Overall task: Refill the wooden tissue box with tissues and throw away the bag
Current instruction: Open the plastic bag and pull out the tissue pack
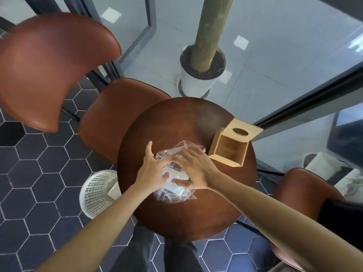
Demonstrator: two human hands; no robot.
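Both hands, left and right, held a narrow grip on the bag; the box stood open just right of it.

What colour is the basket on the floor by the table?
White, dotted with small holes. The basket shows in the head view, left of the table.

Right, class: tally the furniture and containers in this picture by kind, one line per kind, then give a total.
Brown chairs: 3
Round wooden table: 1
Wooden tissue box: 1
Clear plastic bag of tissues, held by the left hand and right hand: 1
White perforated basket: 1
White plant pot: 1
Total: 8
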